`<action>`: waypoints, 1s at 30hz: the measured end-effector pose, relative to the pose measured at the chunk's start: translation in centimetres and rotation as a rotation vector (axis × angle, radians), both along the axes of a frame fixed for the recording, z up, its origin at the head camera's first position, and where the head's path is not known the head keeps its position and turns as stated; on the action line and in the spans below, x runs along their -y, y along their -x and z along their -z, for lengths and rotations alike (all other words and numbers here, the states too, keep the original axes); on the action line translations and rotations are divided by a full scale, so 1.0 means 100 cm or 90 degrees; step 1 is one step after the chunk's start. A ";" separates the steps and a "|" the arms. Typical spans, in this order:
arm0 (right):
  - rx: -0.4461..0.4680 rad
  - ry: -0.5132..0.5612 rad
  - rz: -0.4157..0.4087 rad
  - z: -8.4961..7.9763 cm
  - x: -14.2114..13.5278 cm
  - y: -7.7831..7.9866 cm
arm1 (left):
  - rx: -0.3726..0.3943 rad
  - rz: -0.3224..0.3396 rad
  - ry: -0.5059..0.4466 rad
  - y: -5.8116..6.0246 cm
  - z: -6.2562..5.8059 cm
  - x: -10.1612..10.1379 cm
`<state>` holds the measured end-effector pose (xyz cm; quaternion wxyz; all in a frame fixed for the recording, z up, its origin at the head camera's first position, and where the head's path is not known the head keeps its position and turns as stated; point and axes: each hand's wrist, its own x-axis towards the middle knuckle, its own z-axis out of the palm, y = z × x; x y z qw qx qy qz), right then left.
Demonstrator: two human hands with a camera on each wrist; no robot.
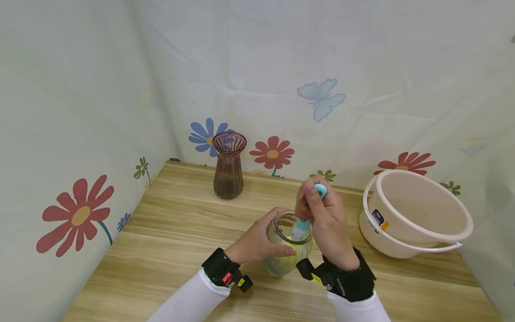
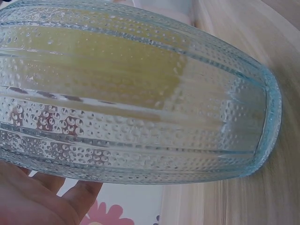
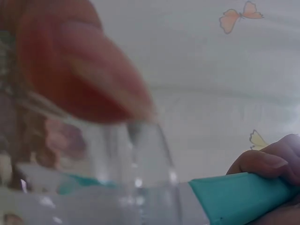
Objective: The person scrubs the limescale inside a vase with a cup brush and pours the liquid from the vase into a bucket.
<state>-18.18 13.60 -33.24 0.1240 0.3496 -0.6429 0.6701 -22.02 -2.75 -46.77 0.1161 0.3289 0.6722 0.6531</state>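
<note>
My left hand point(image 1: 257, 239) grips a clear glass jar point(image 1: 277, 266), thumb across the near side just under the rim. Ribs and small dimples cover the glass point(image 2: 225, 122) in the left wrist view. In my right hand point(image 1: 327, 226) is the teal handle point(image 3: 243, 194) of a sponge brush, which slants down through the jar's mouth. The brush's white neck point(image 1: 298, 232) passes the rim. Its yellow sponge head point(image 2: 122, 65) shows through the wall, inside the jar. The left thumb point(image 3: 84, 65) looms large over the rim in the right wrist view.
A purple fluted glass vase point(image 1: 228, 179) stands at the back left of the wooden table point(image 1: 169, 232). To the right is a cream bucket point(image 1: 390, 239) with its handle lowered toward me. Flower-printed curtains point(image 1: 249, 53) enclose the table at the back and sides.
</note>
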 end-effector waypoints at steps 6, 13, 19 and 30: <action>0.002 -0.012 0.004 0.011 0.000 0.002 | -0.008 -0.002 -0.004 -0.001 -0.001 0.000; 0.027 -0.042 0.022 0.022 0.000 0.005 | -0.035 -0.011 -0.005 0.000 0.001 0.000; 0.061 -0.069 0.018 0.028 0.001 0.007 | -0.036 -0.007 -0.006 0.001 0.003 0.000; 0.074 -0.057 0.003 0.025 0.003 0.003 | -0.015 0.004 -0.008 0.000 0.000 0.001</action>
